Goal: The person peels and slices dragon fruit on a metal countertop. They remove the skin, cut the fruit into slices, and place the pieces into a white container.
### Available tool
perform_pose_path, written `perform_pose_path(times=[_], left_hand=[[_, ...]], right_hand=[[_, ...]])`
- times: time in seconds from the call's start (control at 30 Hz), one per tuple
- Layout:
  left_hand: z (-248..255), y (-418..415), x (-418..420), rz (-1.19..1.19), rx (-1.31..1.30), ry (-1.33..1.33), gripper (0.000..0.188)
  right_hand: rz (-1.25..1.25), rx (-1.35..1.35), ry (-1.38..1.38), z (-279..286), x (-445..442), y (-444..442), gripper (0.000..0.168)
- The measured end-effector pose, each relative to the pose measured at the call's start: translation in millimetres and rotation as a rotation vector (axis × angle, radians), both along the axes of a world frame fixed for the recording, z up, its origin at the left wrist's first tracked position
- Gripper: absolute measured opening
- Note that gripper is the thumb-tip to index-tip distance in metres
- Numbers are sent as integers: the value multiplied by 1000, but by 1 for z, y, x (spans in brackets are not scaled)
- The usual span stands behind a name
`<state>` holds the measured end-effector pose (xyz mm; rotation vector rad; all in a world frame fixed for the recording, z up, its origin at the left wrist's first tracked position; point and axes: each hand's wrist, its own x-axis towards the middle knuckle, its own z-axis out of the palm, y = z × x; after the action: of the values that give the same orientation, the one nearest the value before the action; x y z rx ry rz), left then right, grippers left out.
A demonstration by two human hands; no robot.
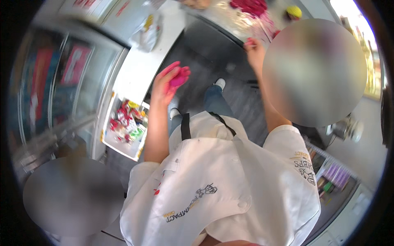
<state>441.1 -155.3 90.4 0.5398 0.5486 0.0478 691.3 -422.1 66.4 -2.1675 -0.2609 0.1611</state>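
Note:
My left hand (172, 81), stained pink, is raised palm up over the dark floor. Its fingers curl around a magenta lump (178, 80) of soft-looking material. My right hand (254, 50) hangs near the front edge of a table (212, 23), its curled fingertips pink; whether it holds anything cannot be told. Beyond it on the table lie a magenta heap (251, 6) and shiny, crinkled clear sheeting (246, 23). A blurred round patch hides what is right of my forearm.
A white counter (135, 69) with a plastic bag (147, 35) runs along the left. Below it stands an open box (123, 147) of mixed wrapped items. A glass-fronted cabinet (61, 83) is at far left, and a shelf unit (338, 178) at lower right. Another blurred patch covers the lower left.

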Motion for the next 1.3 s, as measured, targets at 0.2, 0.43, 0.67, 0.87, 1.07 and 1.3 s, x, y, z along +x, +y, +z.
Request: perform_pose_path(times=[0.2, 0.43, 0.67, 0.87, 1.07, 1.3], left_hand=[[-19, -103, 212, -345, 144, 49, 31], [-55, -183, 339, -632, 803, -8, 41], [-52, -175, 370, -602, 1883, -555, 52], [-70, -157, 379, -662, 1848, -814, 42], [-71, -151, 385, -674, 1792, -897, 37], [-80, -150, 388, -601, 1786, -937, 32]], right_hand=[[245, -718, -205, -3, 85, -159, 43], [376, -531, -137, -24, 102, -194, 38], [0, -346, 134, 0, 28, -159, 42], [-186, -455, 103, -1, -24, -95, 86], [-229, -568, 24, -15, -34, -56, 82], [-288, -525, 43, -21, -44, -47, 85]])
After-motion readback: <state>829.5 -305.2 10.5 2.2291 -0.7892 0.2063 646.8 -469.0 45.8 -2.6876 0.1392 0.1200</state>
